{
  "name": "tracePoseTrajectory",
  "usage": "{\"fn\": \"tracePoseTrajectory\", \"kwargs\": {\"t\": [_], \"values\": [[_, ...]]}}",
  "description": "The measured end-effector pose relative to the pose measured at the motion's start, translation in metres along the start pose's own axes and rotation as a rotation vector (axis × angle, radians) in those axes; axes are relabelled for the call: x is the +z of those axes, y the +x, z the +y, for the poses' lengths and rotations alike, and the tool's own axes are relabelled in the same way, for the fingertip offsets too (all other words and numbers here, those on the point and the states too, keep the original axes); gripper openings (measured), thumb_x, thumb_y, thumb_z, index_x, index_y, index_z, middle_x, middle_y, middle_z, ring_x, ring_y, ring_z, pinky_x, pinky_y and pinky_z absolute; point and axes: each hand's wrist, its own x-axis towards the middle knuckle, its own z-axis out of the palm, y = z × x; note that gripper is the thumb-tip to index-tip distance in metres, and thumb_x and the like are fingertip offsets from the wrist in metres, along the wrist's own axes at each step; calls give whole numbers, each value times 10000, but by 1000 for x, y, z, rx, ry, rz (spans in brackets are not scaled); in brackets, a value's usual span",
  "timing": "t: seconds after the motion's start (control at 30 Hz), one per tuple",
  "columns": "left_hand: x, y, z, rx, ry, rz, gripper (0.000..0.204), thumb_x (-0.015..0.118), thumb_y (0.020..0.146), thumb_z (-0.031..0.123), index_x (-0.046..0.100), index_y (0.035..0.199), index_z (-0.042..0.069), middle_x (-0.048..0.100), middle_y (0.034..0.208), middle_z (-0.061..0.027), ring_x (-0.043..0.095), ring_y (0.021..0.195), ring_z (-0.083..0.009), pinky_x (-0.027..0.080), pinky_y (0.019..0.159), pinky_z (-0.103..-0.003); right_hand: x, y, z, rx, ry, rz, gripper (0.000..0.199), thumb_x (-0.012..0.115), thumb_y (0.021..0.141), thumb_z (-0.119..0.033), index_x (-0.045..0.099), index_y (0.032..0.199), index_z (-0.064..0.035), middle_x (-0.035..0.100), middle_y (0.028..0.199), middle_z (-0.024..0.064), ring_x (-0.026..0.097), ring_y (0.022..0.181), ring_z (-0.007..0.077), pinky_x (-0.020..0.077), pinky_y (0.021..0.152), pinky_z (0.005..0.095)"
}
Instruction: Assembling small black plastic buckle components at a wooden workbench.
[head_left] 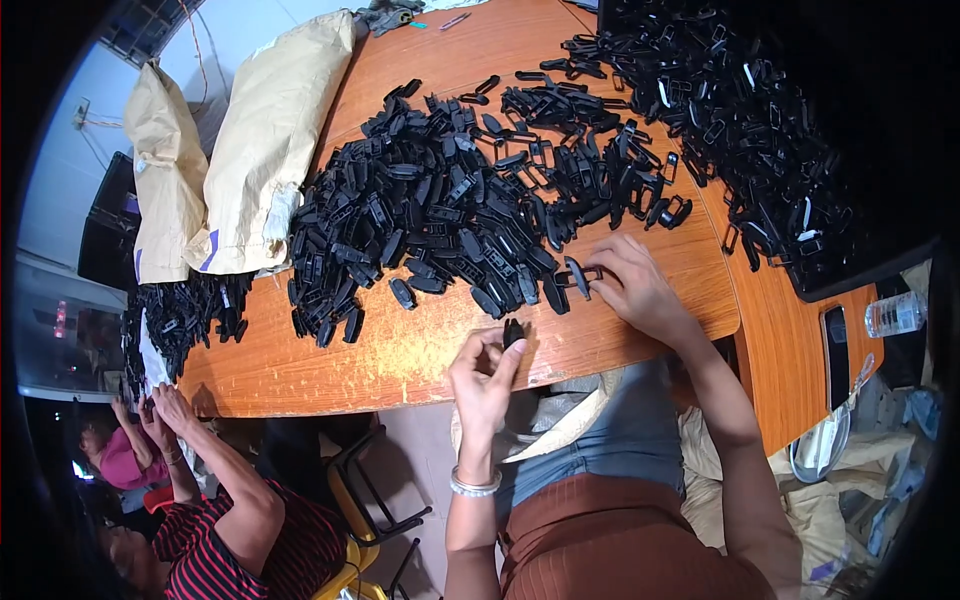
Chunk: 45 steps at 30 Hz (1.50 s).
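My left hand [484,378] is raised at the near edge of the wooden table [400,350], fingers pinched on a small black plastic part [513,333]. My right hand [630,285] rests on the table top to the right, its fingertips on a black plastic clip [580,275] at the edge of a large heap of black plastic parts [430,205]. A silver bangle sits on my left wrist. A second, looser heap of black frame-shaped parts [590,160] lies beyond my right hand.
A dark tray full of black parts [760,130] fills the right side. Two tan paper sacks [230,150] stand at the table's left end. A person in a red striped shirt [240,530] handles parts at lower left. A plastic bottle [895,313] lies at right.
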Motion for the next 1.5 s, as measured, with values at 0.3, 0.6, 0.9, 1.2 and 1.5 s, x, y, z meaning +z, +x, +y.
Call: {"fn": "tracePoseTrajectory", "kwargs": {"t": [0.3, 0.6, 0.9, 1.2, 1.5], "values": [[21, -10, 5, -167, -466, -194, 289, 610, 831, 16, 520, 1102, -33, 520, 692, 39, 435, 590, -20, 333, 525, -155, -5, 2, -4, 299, 563, 10, 179, 645, 766, 23, 561, 922, -1, 565, 888, 10, 506, 745, 63, 402, 689, 171], [21, -14, 22, -171, -579, -221, 275, 535, 877, 11, 458, 1141, -6, 574, 823, -45, 477, 608, -56, 400, 537, -188, 4, -10, 8, 416, 705, 247, 325, 478, 894, -4, 490, 1215, 37, 578, 967, 94, 570, 840, 113, 444, 782, 222], [17, -25, 29, -34, -233, -293, 345, 649, 762, -15, 523, 1081, 22, 460, 755, 2, 366, 589, -46, 336, 534, -190, -26, -28, -66, 355, 718, 60, 283, 515, 828, 27, 583, 1102, 12, 572, 907, 78, 537, 771, 114, 434, 692, 235], [8, -23, 61, 264, -37, -219, 261, 644, 731, -35, 616, 990, -30, 575, 818, -95, 550, 694, -183, 441, 636, -247, -23, -36, -82, 33, 606, -60, 359, 594, 730, 40, 580, 1085, -9, 573, 804, 102, 575, 690, 211, 464, 628, 302], [24, -38, 59, -108, -344, -163, 202, 593, 810, -40, 608, 1011, -54, 571, 847, -45, 527, 622, -84, 413, 542, -196, -11, -47, -89, -31, 251, -23, 290, 598, 748, -13, 559, 1033, 15, 549, 822, 131, 587, 777, 292, 473, 656, 346]]}}
